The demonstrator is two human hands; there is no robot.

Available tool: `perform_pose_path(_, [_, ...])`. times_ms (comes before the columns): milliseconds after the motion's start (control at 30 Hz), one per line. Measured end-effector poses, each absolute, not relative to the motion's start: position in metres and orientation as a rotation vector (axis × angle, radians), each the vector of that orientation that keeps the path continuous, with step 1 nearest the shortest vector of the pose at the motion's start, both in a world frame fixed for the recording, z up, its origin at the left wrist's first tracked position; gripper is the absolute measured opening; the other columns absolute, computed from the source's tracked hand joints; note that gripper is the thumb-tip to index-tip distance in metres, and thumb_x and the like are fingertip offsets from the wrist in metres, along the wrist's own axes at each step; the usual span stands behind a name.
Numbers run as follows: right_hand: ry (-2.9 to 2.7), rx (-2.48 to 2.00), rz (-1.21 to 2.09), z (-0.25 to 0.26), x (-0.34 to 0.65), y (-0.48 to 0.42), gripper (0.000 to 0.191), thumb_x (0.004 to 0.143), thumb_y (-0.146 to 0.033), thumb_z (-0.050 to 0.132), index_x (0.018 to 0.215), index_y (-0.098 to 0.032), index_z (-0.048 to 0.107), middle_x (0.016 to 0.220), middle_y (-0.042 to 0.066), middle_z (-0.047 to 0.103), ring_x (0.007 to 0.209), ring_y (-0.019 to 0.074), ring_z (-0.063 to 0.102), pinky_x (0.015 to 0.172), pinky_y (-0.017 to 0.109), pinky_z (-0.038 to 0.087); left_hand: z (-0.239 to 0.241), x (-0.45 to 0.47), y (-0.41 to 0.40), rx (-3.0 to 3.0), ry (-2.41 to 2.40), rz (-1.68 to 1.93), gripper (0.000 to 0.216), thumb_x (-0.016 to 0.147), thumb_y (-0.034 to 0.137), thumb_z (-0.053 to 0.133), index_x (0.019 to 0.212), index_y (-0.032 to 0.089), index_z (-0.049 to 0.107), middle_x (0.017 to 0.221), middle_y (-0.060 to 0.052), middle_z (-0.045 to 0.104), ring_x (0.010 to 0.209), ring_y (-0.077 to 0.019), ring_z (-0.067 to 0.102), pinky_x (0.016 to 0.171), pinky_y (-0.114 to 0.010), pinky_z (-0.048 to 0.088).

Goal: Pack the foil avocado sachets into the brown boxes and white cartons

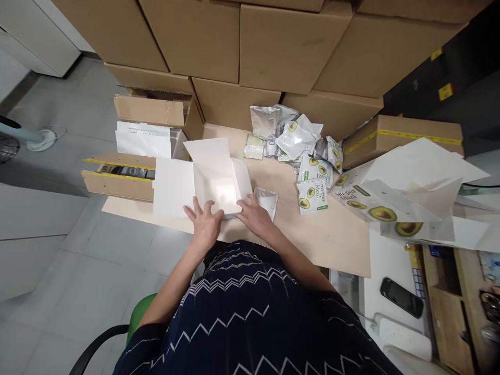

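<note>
Left hand (205, 225) splayed, right hand (257, 216) palm down.

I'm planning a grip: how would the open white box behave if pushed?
The box is probably light for its size, looking like thin card. Its far flap would likely bend, being a single sheet free along its top.

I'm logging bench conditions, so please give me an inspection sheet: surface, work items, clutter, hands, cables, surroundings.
Surface: pale tabletop, partly covered.
Work items: white box, flaps open.
Clutter: pouches piled beyond the box, to its right; printed boxes at far right.
Hands: left hand and right hand both touch the white box near its front edge.
Cables: dark cord near the right edge.
Surroundings: stacked cartons behind; phone at right.
</note>
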State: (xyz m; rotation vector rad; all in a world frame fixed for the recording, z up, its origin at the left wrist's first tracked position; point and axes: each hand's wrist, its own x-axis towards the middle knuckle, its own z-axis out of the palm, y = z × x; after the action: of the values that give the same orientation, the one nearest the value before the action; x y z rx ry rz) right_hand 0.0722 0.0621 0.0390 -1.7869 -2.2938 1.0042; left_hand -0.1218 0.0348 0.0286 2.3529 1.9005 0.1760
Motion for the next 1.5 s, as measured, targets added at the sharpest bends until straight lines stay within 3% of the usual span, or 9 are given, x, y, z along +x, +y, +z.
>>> perform_pose_path(167, [-2.112, -1.627, 1.246, 0.041, 0.124, 0.048, 0.07, 0.09, -0.047, 0.061, 0.154, -0.033, 0.035, 0.128, 0.011, 0.059, 0.099, 0.0258, 0.065, 0.084, 0.04, 0.053, 0.018, -0.12, 0.005, 2.484, 1.605, 0.02, 0.03, 0.087, 0.003, 0.049, 0.096, 0.023, 0.069, 0.127, -0.011, 0.059, 0.139, -0.0492, 0.032, 0.097, -0.088, 0.018])
perform_pose_path(267, [-1.764, -1.739, 1.217, 0.008, 0.156, 0.066, 0.053, 0.094, -0.044, 0.049, 0.143, -0.024, 0.048, 0.106, 0.009, 0.069, 0.087, 0.0224, 0.066, 0.08, 0.039, 0.054, 0.008, -0.127, -0.002, 2.493, 1.56, -0.015, 0.038, 0.084, -0.003, 0.047, 0.1, 0.024, 0.069, 0.123, -0.011, 0.063, 0.136, -0.0466, 0.04, 0.097, -0.089, 0.015])
perform_pose_path(433, [-2.001, -2.148, 0.873, -0.059, 0.177, 0.113, 0.071, 0.081, -0.035, 0.068, 0.145, -0.017, 0.043, 0.149, 0.019, 0.043, 0.134, 0.035, 0.044, 0.105, 0.048, 0.041, 0.004, -0.129, -0.001, 2.517, 1.525, -0.016, 0.053, 0.083, -0.004, 0.047, 0.118, 0.03, 0.066, 0.129, -0.01, 0.062, 0.134, -0.0448, 0.045, 0.097, -0.091, 0.01])
perform_pose_path(533, [-2.275, -2.22, 0.895, -0.084, 0.168, 0.124, 0.088, 0.076, -0.037, 0.074, 0.151, -0.022, 0.032, 0.15, 0.02, 0.038, 0.134, 0.0401, 0.041, 0.103, 0.052, 0.041, 0.006, -0.127, -0.003, 2.521, 1.507, -0.032, 0.063, 0.081, -0.005, 0.046, 0.129, 0.034, 0.06, 0.131, -0.01, 0.061, 0.131, -0.0439, 0.048, 0.096, -0.091, 0.011])
perform_pose_path(767, [-2.178, -2.435, 0.897, -0.096, 0.159, 0.115, 0.055, 0.084, -0.042, 0.063, 0.128, -0.014, 0.047, 0.12, 0.02, 0.055, 0.115, 0.0372, 0.054, 0.092, 0.047, 0.047, 0.005, -0.126, -0.005, 2.492, 1.51, -0.042, 0.055, 0.087, 0.0, 0.046, 0.127, 0.034, 0.062, 0.125, -0.009, 0.066, 0.129, -0.0392, 0.052, 0.099, -0.09, 0.005])
perform_pose_path(900, [-2.164, -2.426, 0.765, -0.093, 0.163, 0.105, 0.048, 0.084, -0.038, 0.063, 0.124, -0.014, 0.049, 0.128, 0.022, 0.05, 0.119, 0.0387, 0.051, 0.095, 0.048, 0.044, 0.007, -0.126, -0.004, 2.475, 1.493, -0.027, 0.055, 0.088, 0.0, 0.044, 0.127, 0.033, 0.062, 0.122, -0.01, 0.067, 0.128, -0.0384, 0.052, 0.099, -0.09, 0.003])
perform_pose_path(1100, [-2.063, -2.464, 0.91, -0.089, 0.169, 0.102, 0.072, 0.069, -0.036, 0.076, 0.13, -0.013, 0.047, 0.123, 0.022, 0.058, 0.114, 0.0397, 0.056, 0.088, 0.043, 0.047, 0.009, -0.125, -0.003, 2.464, 1.487, -0.04, 0.054, 0.089, 0.0, 0.043, 0.127, 0.033, 0.063, 0.118, -0.009, 0.068, 0.127, -0.037, 0.053, 0.1, -0.089, 0.002])
perform_pose_path(1300, [-1.935, -2.091, 1.398, -0.06, 0.196, 0.1, 0.022, 0.077, -0.03, 0.068, 0.094, -0.017, 0.064, 0.094, 0.006, 0.072, 0.087, 0.022, 0.065, 0.074, 0.027, 0.047, 0.008, -0.127, -0.005, 2.459, 1.494, -0.021, 0.052, 0.088, 0.0, 0.046, 0.125, 0.032, 0.064, 0.111, -0.008, 0.07, 0.125, -0.0354, 0.054, 0.101, -0.088, 0.001])
perform_pose_path(1500, [-1.569, -2.006, 0.589, 0.061, 0.239, 0.07, 0.029, 0.082, -0.05, 0.063, 0.085, -0.021, 0.06, 0.073, 0.002, 0.064, 0.066, 0.0184, 0.057, 0.061, 0.03, 0.045, 0.008, -0.118, -0.001, 2.5, 1.45, 0.001, 0.052, 0.087, -0.001, 0.046, 0.123, 0.032, 0.064, 0.104, -0.007, 0.069, 0.123, -0.0345, 0.055, 0.101, -0.088, 0.0])
